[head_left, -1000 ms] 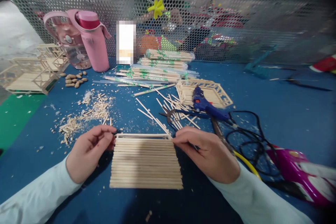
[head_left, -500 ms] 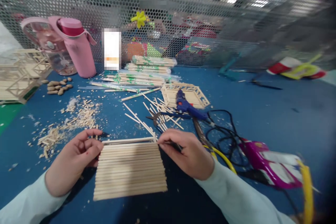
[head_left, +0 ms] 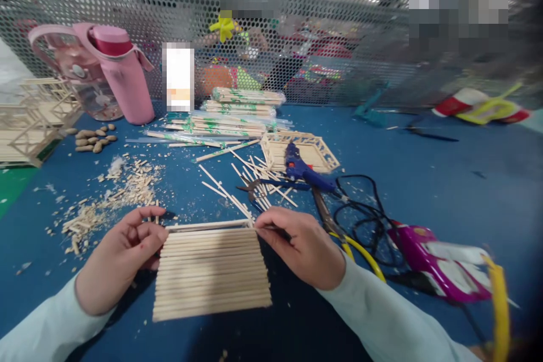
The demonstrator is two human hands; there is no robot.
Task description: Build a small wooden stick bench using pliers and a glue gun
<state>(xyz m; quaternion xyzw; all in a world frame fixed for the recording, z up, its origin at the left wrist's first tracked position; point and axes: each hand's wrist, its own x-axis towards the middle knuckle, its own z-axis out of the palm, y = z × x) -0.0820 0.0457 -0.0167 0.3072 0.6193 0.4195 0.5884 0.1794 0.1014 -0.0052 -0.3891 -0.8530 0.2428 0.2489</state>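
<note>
At the blue table [head_left: 424, 169], the stick mat [head_left: 210, 280] was held by its 2 far corners, sticks [head_left: 203, 257] lined up left to right, the rest spread bodyward! Left corner pinched by the left hand [head_left: 121, 260], right corner by the right hand [head_left: 303, 246], neither clearly nearer.

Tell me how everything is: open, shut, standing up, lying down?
Panel: held, gap near far edge
Left hand: curled, at panel's left corner
Right hand: pinching panel's right corner
Glue gun: lying on its side
Pliers: lying open
Cord: tangled
Pink bottle: standing, lid on
Peanuts: heaped
Stick packs: piled
</note>
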